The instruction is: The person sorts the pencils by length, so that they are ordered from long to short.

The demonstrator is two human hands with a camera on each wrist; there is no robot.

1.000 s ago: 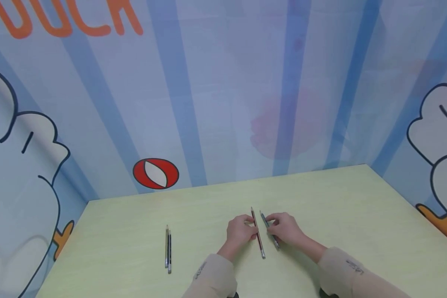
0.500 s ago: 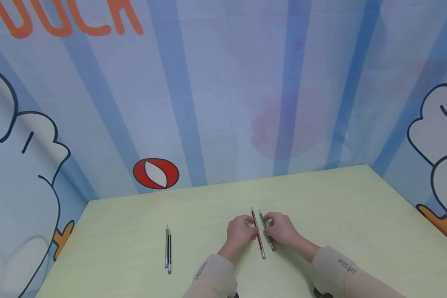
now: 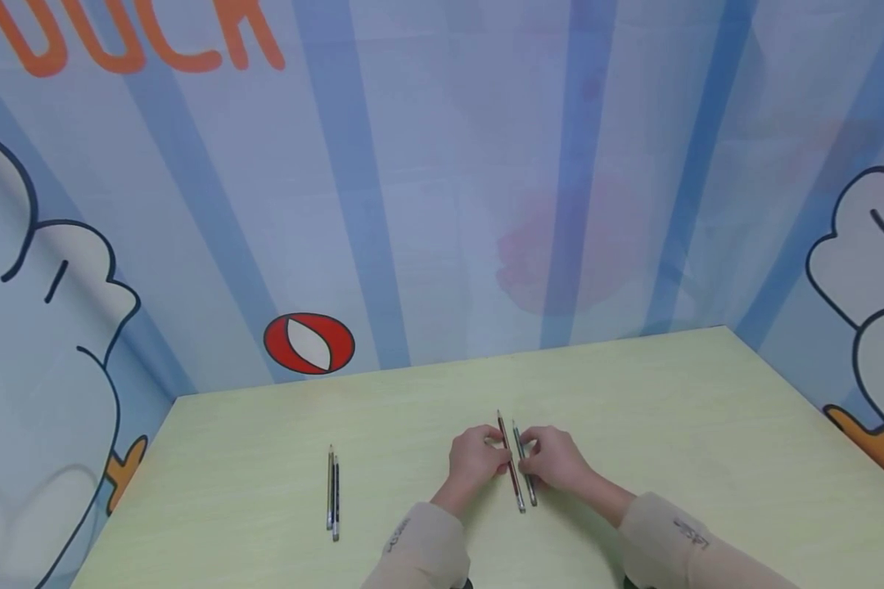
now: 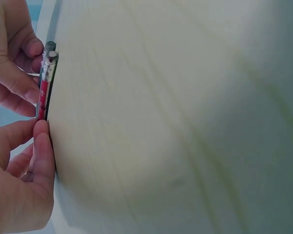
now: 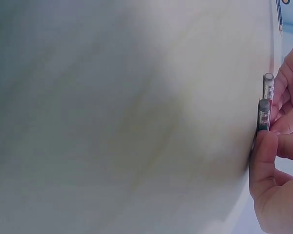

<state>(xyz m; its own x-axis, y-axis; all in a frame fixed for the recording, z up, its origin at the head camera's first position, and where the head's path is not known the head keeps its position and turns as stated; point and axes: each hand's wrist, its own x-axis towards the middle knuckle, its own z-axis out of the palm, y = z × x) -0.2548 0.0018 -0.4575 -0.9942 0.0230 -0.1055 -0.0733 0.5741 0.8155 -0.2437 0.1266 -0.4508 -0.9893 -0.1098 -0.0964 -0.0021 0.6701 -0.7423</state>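
Two pencils lie side by side, a narrow gap between them, near the middle of the table [image 3: 633,393] in the head view. My left hand [image 3: 477,456] pinches the red pencil [image 3: 516,489] between thumb and fingers. Just to its right, my right hand [image 3: 557,460] pinches a dark green pencil [image 3: 517,433] at mid-length. Their eraser ends point toward me and their tips point away. In the left wrist view the red pencil's white eraser [image 4: 53,54] and metal band show. The right wrist view shows the green pencil's grey eraser [image 5: 264,105] in front of the red one's.
Farther left on the table lie two more pencils close together, a gold-toned one [image 3: 330,489] and a dark one [image 3: 336,499]. A blue striped cloth backdrop [image 3: 442,204] with cartoon prints rises along the table's back and side edges.
My right hand has brought the green pencil left, toward the red one, and turned it nearly parallel. My left hand and the red pencil have stayed in place.
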